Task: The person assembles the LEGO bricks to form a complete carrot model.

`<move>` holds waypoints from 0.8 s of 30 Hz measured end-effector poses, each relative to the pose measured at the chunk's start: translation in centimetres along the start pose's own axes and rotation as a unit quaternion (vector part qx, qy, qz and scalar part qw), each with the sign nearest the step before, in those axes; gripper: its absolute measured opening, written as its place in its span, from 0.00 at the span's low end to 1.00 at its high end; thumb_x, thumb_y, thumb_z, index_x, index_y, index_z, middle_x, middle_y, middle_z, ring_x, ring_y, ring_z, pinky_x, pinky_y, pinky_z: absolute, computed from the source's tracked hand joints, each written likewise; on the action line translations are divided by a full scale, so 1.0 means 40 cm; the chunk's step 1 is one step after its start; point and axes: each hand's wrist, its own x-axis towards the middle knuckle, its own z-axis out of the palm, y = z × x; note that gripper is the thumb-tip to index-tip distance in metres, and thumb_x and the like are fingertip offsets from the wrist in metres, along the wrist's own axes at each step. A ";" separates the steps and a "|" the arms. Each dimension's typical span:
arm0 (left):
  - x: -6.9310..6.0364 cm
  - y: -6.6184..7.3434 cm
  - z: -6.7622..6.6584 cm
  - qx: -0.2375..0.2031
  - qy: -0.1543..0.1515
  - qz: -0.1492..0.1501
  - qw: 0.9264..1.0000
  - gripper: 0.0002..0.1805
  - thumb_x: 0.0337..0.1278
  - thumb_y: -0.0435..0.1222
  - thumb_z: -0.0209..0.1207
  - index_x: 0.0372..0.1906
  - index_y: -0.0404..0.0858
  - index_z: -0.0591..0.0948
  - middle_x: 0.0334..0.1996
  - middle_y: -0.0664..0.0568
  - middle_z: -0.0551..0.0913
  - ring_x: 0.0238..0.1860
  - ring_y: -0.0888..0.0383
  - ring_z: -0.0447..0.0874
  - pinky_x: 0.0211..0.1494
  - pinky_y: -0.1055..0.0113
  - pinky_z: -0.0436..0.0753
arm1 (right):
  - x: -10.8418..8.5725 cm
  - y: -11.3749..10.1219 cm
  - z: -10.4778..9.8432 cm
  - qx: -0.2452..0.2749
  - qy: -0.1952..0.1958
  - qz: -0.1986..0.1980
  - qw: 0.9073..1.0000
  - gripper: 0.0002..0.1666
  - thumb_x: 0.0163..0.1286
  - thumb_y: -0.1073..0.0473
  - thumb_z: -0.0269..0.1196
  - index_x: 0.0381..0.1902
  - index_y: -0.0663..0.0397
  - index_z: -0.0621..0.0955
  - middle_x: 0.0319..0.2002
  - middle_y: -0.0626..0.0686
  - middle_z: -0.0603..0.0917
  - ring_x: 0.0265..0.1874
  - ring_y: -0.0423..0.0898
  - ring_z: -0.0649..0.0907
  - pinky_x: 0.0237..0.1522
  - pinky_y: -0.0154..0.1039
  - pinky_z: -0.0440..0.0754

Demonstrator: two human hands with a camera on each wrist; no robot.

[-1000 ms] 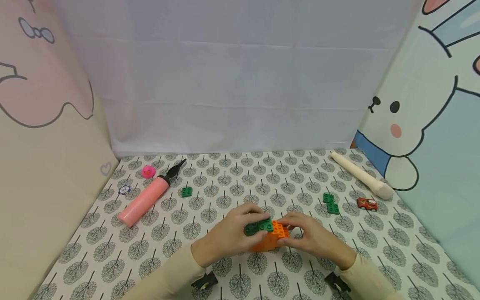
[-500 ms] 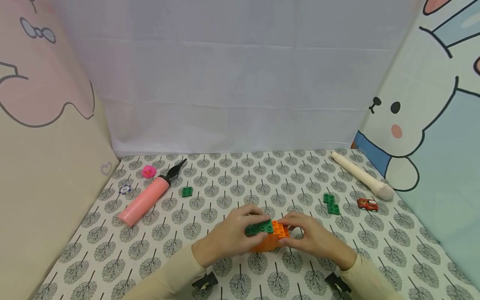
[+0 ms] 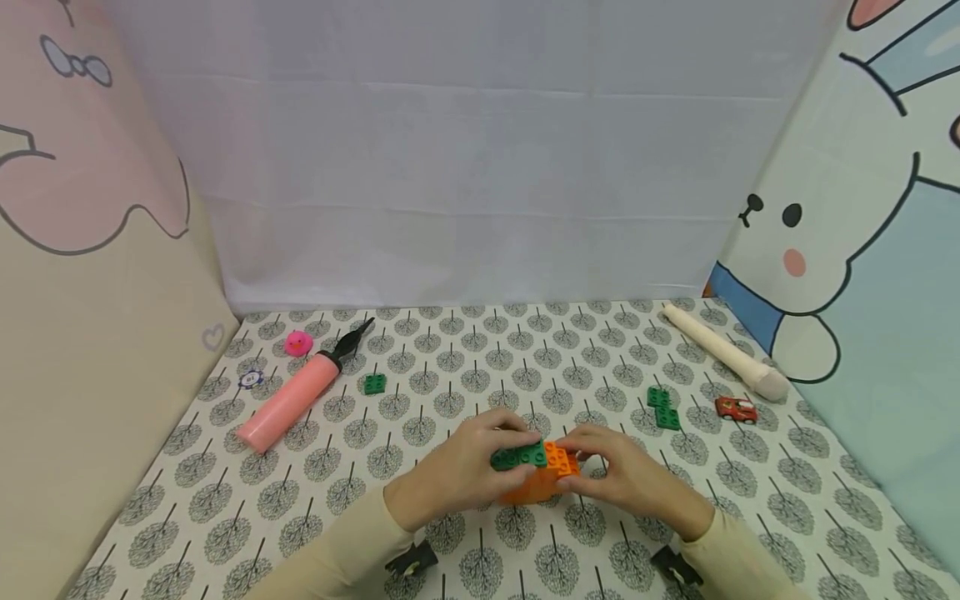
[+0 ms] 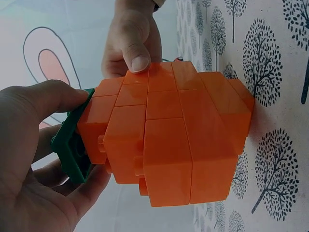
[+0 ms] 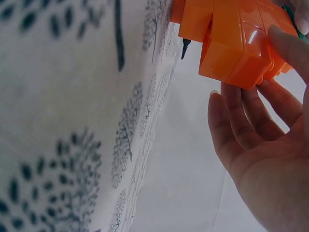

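An orange block build (image 4: 169, 130), made of stacked toy bricks and wider in the middle, stands on the cloth between both hands. At its top sits a green brick piece (image 3: 531, 455), which my left hand (image 3: 476, 460) pinches between thumb and fingers. In the left wrist view the green piece (image 4: 72, 145) juts past the orange top on one side. My right hand (image 3: 626, 473) grips the build's right side, thumb in front and fingers behind. From the right wrist, the orange bricks (image 5: 241, 43) show between thumb and fingers. The build's far side is hidden.
Left lie a pink pump (image 3: 292, 402), a pink duck (image 3: 297, 343), a round chip (image 3: 251, 379) and a small green brick (image 3: 374, 383). To the right are joined green bricks (image 3: 662, 407), a red toy car (image 3: 736, 408) and a pale stick (image 3: 723, 350). Fabric walls surround the table.
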 end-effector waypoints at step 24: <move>0.003 -0.007 0.000 0.019 0.000 0.043 0.999 0.21 0.58 0.37 0.68 0.55 0.32 0.84 0.48 0.50 0.81 0.43 0.63 0.77 0.46 0.83 0.78 | 0.000 -0.002 -0.001 0.004 -0.003 0.007 1.000 0.21 0.64 0.47 0.70 0.54 0.42 0.83 0.47 0.38 0.82 0.42 0.36 0.81 0.45 0.42 0.85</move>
